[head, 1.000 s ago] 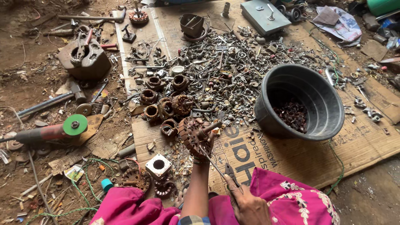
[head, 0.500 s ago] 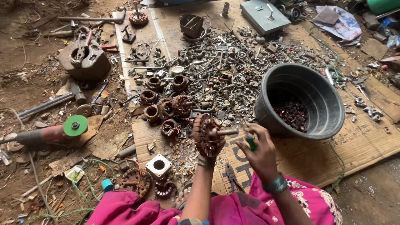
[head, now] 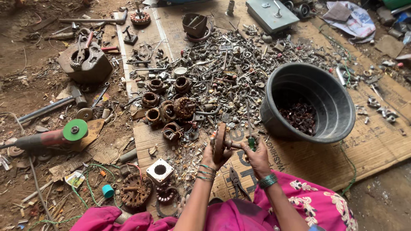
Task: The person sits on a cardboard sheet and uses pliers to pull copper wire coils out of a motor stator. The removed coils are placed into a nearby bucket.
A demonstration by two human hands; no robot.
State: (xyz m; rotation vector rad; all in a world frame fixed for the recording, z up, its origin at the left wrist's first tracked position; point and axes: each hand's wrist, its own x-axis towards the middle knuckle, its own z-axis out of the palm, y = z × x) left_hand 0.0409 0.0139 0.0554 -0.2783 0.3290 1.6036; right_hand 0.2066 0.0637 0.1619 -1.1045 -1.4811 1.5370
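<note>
My left hand grips a rusty, round motor rotor held edge-on; my right hand pinches a green-handled screwdriver beside its shaft.

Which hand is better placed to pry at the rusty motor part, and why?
Probably the right hand: it holds the green-handled screwdriver beside the rusty motor part, which the left hand holds upright.
</note>
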